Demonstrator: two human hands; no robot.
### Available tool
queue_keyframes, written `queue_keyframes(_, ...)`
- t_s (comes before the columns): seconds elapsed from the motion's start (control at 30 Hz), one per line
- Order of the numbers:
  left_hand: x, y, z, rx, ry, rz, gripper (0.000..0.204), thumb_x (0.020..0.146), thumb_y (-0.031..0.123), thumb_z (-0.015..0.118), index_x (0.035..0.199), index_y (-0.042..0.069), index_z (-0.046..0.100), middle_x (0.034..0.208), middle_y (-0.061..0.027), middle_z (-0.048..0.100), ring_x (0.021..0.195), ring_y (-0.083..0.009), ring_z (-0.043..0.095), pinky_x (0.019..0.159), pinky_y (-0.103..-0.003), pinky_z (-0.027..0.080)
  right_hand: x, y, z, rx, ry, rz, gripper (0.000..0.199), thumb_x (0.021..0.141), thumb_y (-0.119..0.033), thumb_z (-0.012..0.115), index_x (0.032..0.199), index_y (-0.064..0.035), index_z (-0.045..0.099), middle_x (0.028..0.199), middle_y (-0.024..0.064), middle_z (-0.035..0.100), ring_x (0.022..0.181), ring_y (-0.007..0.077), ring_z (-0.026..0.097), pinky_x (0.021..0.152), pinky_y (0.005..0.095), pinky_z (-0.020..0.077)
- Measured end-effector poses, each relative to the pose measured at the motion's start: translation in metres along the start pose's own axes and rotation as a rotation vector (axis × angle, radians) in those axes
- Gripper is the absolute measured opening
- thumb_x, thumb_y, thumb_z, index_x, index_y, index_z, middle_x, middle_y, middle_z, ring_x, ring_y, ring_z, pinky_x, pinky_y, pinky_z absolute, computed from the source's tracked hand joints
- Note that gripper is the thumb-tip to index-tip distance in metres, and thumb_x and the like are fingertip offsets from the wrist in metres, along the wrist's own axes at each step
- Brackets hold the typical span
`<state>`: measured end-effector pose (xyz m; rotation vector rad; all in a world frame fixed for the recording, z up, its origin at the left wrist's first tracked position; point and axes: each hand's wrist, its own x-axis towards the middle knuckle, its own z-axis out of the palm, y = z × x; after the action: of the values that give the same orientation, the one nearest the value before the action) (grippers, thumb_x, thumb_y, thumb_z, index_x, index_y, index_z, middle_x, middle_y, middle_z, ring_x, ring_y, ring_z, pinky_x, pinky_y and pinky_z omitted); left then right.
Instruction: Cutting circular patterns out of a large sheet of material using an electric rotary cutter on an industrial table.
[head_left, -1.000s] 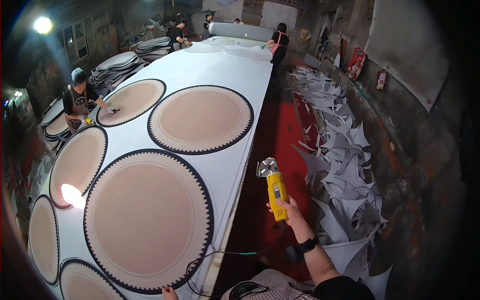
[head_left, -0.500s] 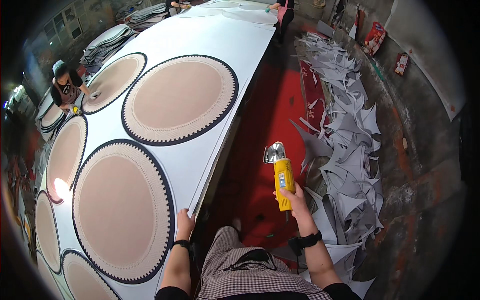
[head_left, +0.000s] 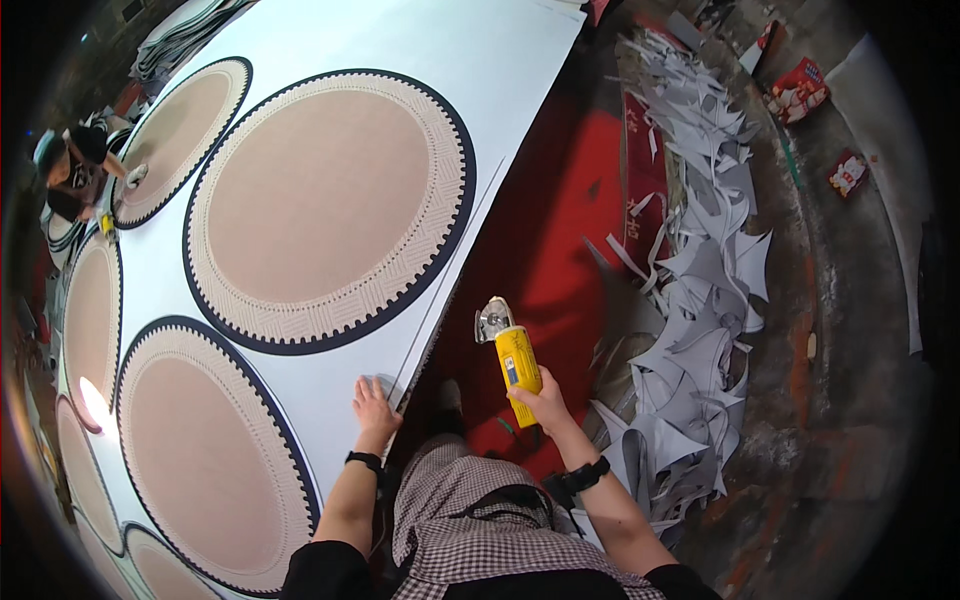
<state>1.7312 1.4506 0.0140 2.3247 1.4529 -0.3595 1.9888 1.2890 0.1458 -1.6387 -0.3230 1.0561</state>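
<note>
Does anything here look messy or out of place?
Yes: a heap of grey offcuts lies strewn over the floor right of the red mat. On the white sheet, a thin strip near the left hand lifts along the edge.

1. Left forearm is seen rising from the lower edge, bare below a dark sleeve, a black band worn at the wrist.
2. Left hand is laid flat, palm down, fingers spread and pointed forward.
3. Right forearm is angled up and inward from the lower right, a black watch strapped at the wrist.
4. Right hand is closed in a full grip, knuckles turned outward, thumb wrapped across.
</note>
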Motion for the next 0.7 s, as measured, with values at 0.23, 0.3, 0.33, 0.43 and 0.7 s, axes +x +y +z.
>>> queue_keyframes(0.23, 0.016, -0.022, 0.000, -0.321, 0.067, 0.021, 0.059, 0.066, -0.001, 0.060, 0.121, -0.003, 0.040, 0.132, -0.0249, 0.035, 0.123, -0.0378, 0.033, 0.102, -0.041, 0.032, 0.085, -0.003, 0.013, -0.496, 0.002, -0.071, 0.065, 0.069, -0.022, 0.070, 0.120, -0.0010, 0.036, 0.105, 0.0179, 0.055, 0.097, 0.0311, 0.056, 0.082, 0.0388, 0.0457)
queue_keyframes(0.3, 0.018, -0.028, -0.005, -0.398, 0.058, 0.034, 0.048, 0.066, -0.009, 0.051, 0.114, -0.004, 0.046, 0.125, -0.0242, 0.045, 0.118, -0.0371, 0.041, 0.101, -0.039, 0.033, 0.098, -0.005, 0.020, -0.818, 0.036, -0.120, 0.070, 0.068, -0.025, 0.069, 0.124, -0.0032, 0.032, 0.113, 0.0212, 0.052, 0.105, 0.0370, 0.051, 0.086, 0.0433, 0.0429)
queue_keyframes(0.33, 0.021, -0.030, -0.008, -0.395, 0.056, 0.030, 0.048, 0.066, -0.009, 0.051, 0.114, -0.004, 0.046, 0.125, -0.0242, 0.045, 0.118, -0.0371, 0.041, 0.101, -0.039, 0.033, 0.107, -0.007, 0.022, -0.815, 0.032, -0.117, 0.070, 0.068, -0.025, 0.069, 0.124, -0.0032, 0.032, 0.113, 0.0212, 0.052, 0.105, 0.0370, 0.051, 0.086, 0.0433, 0.0429)
queue_keyframes(0.43, 0.019, -0.034, -0.013, -0.445, 0.052, 0.034, 0.045, 0.066, -0.010, 0.049, 0.110, -0.003, 0.049, 0.120, -0.0250, 0.048, 0.113, -0.0385, 0.044, 0.099, -0.039, 0.035, 0.122, -0.007, 0.030, -0.747, -0.020, -0.036, 0.071, 0.068, -0.026, 0.069, 0.124, -0.0046, 0.031, 0.116, 0.0204, 0.050, 0.108, 0.0358, 0.050, 0.088, 0.0425, 0.0419)
queue_keyframes(0.7, 0.023, -0.040, -0.021, -0.544, -0.001, 0.017, 0.043, 0.062, -0.012, 0.047, 0.104, -0.001, 0.051, 0.116, -0.0235, 0.052, 0.110, -0.0385, 0.047, 0.095, -0.040, 0.038, 0.168, -0.010, 0.053, -0.622, 0.127, 0.096, 0.067, 0.069, -0.026, 0.070, 0.121, -0.0051, 0.033, 0.111, 0.0207, 0.053, 0.102, 0.0355, 0.054, 0.084, 0.0419, 0.0446)
